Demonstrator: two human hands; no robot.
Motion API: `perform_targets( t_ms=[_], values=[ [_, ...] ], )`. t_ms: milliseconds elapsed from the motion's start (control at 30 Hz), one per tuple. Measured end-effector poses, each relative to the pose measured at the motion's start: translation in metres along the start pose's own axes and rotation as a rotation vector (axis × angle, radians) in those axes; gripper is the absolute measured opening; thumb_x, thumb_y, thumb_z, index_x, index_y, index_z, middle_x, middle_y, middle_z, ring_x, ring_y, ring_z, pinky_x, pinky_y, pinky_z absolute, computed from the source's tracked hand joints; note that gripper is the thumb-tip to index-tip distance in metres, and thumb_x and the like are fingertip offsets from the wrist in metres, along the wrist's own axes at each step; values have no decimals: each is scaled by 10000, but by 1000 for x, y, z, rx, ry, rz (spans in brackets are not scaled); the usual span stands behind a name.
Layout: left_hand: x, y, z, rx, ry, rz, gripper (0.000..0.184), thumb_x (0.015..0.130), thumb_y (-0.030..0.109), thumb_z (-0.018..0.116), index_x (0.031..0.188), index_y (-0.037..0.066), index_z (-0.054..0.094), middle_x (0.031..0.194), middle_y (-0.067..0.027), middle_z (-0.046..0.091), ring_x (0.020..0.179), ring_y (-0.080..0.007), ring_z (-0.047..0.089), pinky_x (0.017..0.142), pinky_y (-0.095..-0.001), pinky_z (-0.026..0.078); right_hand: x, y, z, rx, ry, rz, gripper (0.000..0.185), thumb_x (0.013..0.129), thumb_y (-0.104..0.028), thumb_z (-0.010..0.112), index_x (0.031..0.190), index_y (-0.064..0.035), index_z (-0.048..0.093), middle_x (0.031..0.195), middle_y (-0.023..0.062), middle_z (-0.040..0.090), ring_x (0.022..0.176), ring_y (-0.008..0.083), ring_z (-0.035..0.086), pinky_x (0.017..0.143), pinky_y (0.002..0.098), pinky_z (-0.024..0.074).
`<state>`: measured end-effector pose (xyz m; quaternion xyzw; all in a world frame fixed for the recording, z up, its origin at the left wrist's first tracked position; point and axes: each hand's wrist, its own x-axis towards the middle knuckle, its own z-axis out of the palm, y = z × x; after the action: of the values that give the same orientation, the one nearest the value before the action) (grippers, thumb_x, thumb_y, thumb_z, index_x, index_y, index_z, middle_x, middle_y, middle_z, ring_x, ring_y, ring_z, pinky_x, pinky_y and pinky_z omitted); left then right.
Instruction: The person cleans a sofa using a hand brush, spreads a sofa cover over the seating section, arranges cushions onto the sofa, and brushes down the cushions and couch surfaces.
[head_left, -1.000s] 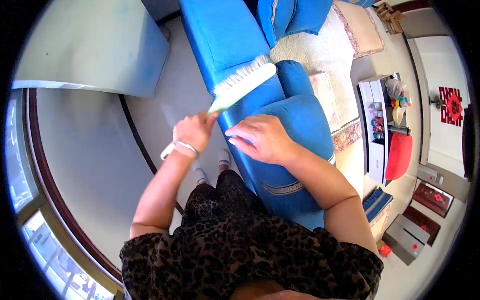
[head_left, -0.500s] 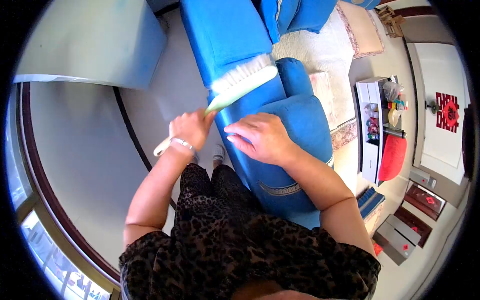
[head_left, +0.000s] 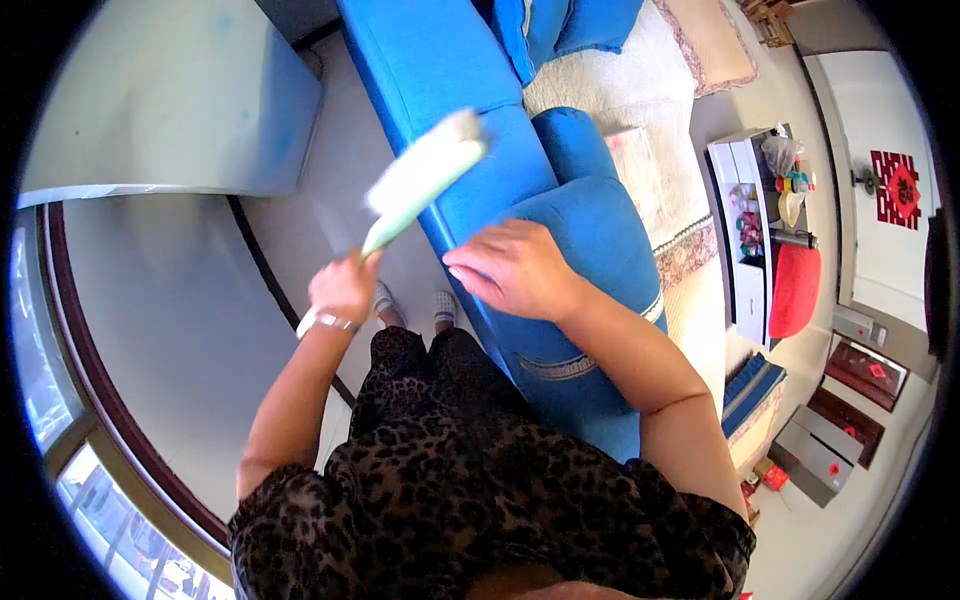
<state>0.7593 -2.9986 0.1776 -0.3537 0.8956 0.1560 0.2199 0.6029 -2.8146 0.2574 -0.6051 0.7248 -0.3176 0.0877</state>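
Note:
My left hand (head_left: 343,287) is closed round the handle of a pale green long-handled brush (head_left: 425,180). The brush head points up and to the right, its white bristles smeared by motion, and it is raised over the floor and the edge of the blue sofa (head_left: 430,60). The handle's end shows beside the wrist, which wears a light bracelet. My right hand (head_left: 515,270) hovers at or just above the sofa's blue armrest (head_left: 590,235); whether it touches cannot be made out. Its fingers are loosely bent with nothing visible in them.
A large pale box-like piece (head_left: 170,100) stands at the upper left. Blue cushions (head_left: 595,20) and a cream cover (head_left: 640,90) lie on the sofa. Beyond it are a white cabinet (head_left: 745,240) with small items and a red cover (head_left: 795,290). A window (head_left: 130,520) is at lower left.
The brush and my left hand have moved left and slightly down, away from the sofa's surface. My right hand stays near the armrest, its fingers a little closer together. The view has shifted slightly.

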Motion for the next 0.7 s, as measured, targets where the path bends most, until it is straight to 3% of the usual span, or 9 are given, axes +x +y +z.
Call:
perform_targets(
  t_ms=[133, 167, 233, 300, 367, 500, 600, 633, 700],
  values=[
    [-26, -108, 34, -210, 4, -260, 513, 915, 485, 366, 911, 41, 623, 814, -234, 628, 817, -411, 603, 716, -501, 459, 2, -5, 6, 26, 21, 23, 87, 750, -140, 658, 826, -116, 624, 706, 45, 623, 625, 224, 603, 558, 340, 467],
    [-19, -106, 31, -295, 63, -218, 516, 915, 485, 364, 906, 37, 622, 805, -232, 626, 807, -410, 602, 710, -503, 456, 9, -2, 8, 2, 28, 13, 84, 749, -140, 658, 823, -116, 626, 702, 43, 622, 621, 222, 603, 555, 339, 467],
    [-22, -87, 18, -457, 138, -138, 522, 915, 484, 361, 894, 31, 618, 787, -228, 623, 787, -409, 601, 699, -507, 448, 16, -4, 9, -43, 14, 50, 85, 747, -143, 661, 820, -116, 627, 688, 41, 615, 615, 222, 601, 551, 339, 465],
    [-20, -23, -24, -559, -33, -51, 523, 921, 480, 352, 877, 29, 613, 769, -217, 619, 760, -399, 598, 689, -505, 439, 15, -11, 7, -59, -8, 74, 78, 758, -154, 651, 816, -115, 617, 687, 43, 609, 612, 226, 598, 550, 345, 466],
    [-9, 23, -31, -419, -24, 120, 517, 927, 476, 343, 880, 36, 611, 753, -208, 621, 737, -387, 598, 674, -501, 441, 16, -11, 6, -61, -21, 52, 74, 781, -174, 629, 811, -115, 596, 698, 48, 603, 611, 237, 593, 553, 357, 471],
    [4, -39, 77, -473, -17, 26, 557, 921, 523, 308, 902, 55, 610, 763, -220, 614, 758, -404, 593, 671, -511, 437, 11, -9, -2, 37, -82, 139, 81, 795, -97, 614, 867, -83, 650, 745, 73, 639, 627, 199, 619, 579, 308, 490],
    [-6, -83, 131, -680, -29, -196, 594, 923, 537, 298, 913, 31, 609, 740, -222, 605, 755, -410, 589, 654, -499, 434, 29, -8, -17, 398, -178, 534, 101, 832, -67, 583, 905, -34, 644, 757, 59, 644, 654, 130, 619, 598, 260, 485],
    [-4, -90, 143, -772, -45, -307, 605, 924, 541, 294, 920, 23, 608, 725, -218, 601, 749, -409, 589, 646, -493, 432, 48, -5, -22, 377, -192, 616, 119, 862, -74, 559, 923, -4, 633, 752, 50, 631, 688, 92, 600, 614, 232, 477],
    [4, -84, 172, -1183, 93, -284, 521, 944, 430, 371, 872, -41, 581, 598, -130, 525, 562, -206, 486, 538, -387, 390, 85, 16, -18, 298, -182, 566, 150, 872, -87, 531, 950, -1, 624, 743, 44, 603, 658, 94, 566, 624, 230, 461]
  ],
)
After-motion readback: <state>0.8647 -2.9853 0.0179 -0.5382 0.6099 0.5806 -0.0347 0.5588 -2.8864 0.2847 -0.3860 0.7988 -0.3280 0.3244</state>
